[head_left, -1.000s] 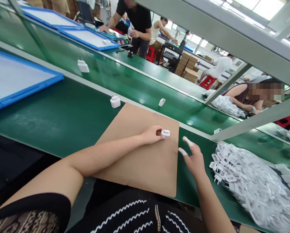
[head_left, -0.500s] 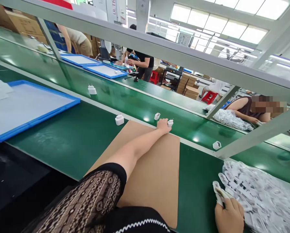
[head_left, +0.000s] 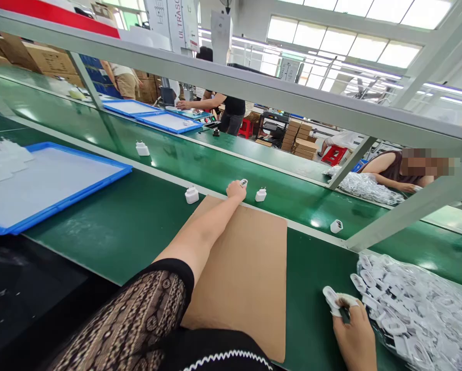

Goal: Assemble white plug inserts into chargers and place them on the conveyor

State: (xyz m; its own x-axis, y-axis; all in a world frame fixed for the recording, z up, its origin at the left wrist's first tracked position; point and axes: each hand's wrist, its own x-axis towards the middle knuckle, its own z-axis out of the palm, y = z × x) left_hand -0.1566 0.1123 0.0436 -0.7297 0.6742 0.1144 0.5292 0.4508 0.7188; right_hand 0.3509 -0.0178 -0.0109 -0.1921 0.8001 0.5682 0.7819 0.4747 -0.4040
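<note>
Left hand (head_left: 236, 191) pinches charger (head_left: 243, 183): pickup step, apparently. Right hand (head_left: 353, 324) pinches white piece (head_left: 331, 297). Next move likely needs steady left grip.

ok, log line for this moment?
left hand: touching charger over green belt | right hand: holding white plastic shell beside bag of white parts | cardboard: on table

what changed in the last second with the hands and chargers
The left hand moved forward from the cardboard, let go of its pronged charger on the green belt and now grips a second charger. The right hand, empty earlier, holds a white part beside the bagged pile. The cardboard and tabletop charger stayed.
</note>
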